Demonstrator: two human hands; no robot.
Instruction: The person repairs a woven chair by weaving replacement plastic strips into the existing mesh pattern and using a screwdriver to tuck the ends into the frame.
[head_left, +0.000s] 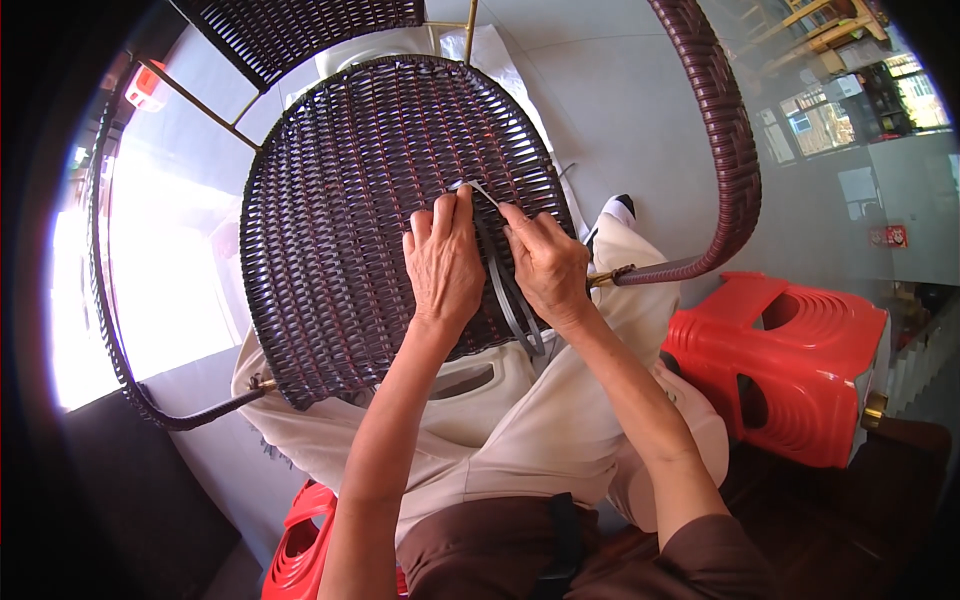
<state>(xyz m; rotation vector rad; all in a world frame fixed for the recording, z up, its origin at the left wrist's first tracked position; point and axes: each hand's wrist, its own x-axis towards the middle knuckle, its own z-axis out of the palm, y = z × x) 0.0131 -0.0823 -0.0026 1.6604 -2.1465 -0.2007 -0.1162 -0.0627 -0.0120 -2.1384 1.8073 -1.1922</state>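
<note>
A dark brown woven chair seat [340, 220] lies in front of me, over my lap. My left hand [443, 255] rests on the weave with its fingers bent, the forefinger and thumb closed on a flat grey weaving strip [500, 285]. Close beside it, my right hand [545, 262] pinches the same strip, whose short light stretch spans between both hands. From there the strip loops down between my wrists toward the seat's near edge. The fingertips hide where it enters the weave.
A woven armrest [722, 130] curves up at the right, and another thin woven arm [110, 300] bends round at the left. The woven backrest [300, 30] stands beyond the seat. Red plastic stools [790, 360] are on the right and at the lower left.
</note>
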